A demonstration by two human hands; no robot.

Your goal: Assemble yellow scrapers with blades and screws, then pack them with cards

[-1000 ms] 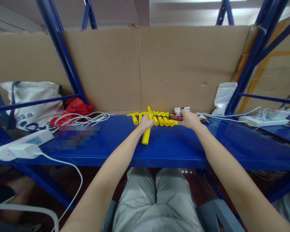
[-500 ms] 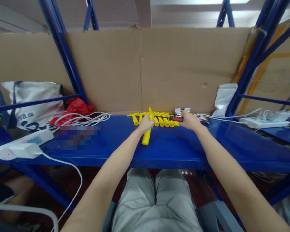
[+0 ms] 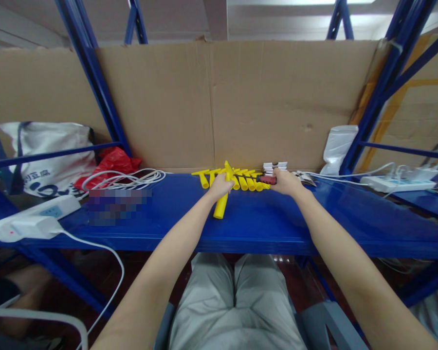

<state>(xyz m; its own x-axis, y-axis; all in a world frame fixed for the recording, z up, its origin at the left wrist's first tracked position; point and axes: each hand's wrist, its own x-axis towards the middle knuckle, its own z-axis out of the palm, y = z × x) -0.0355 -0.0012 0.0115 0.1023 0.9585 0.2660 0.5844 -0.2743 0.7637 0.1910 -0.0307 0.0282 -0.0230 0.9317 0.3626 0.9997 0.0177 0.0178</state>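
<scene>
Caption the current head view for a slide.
Left hand grips a yellow T-shaped piece; right hand points a red-handled screwdriver at it.

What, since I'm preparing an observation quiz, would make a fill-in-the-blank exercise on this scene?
The left hand grips a plastic-looking T-shaped piece coloured ____.
The right hand holds a dark-shafted, red-handled tool that points toward the ____ hand.
The brown upright panel behind the blue metal shelf is made of ____.

Missing words: yellow; left; cardboard.
</scene>
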